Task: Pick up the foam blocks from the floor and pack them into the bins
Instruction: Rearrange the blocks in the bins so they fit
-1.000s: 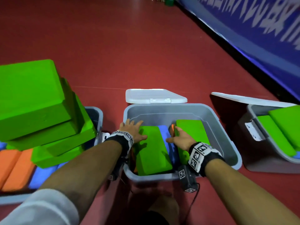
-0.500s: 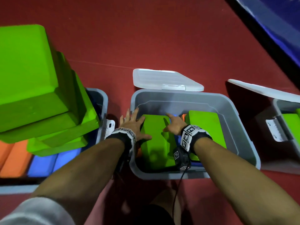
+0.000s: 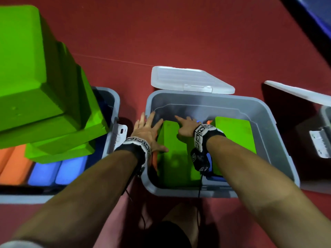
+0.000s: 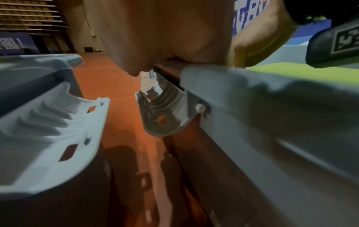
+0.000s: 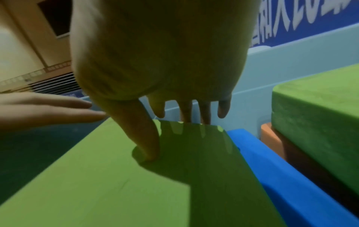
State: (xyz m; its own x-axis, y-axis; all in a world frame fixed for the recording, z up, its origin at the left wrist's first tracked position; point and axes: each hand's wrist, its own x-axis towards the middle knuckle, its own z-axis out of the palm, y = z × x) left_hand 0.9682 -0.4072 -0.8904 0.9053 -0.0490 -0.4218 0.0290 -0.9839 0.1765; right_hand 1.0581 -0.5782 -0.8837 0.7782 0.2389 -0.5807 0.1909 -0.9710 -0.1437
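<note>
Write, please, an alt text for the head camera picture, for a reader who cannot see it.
Both hands press a green foam block into the middle grey bin, the left hand open at its left edge and the right hand on top. A second green block lies to the right; the bin's lid hangs open behind.

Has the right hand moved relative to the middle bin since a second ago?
Yes. The right hand shifted left, off the right green block onto the left green block.
</note>
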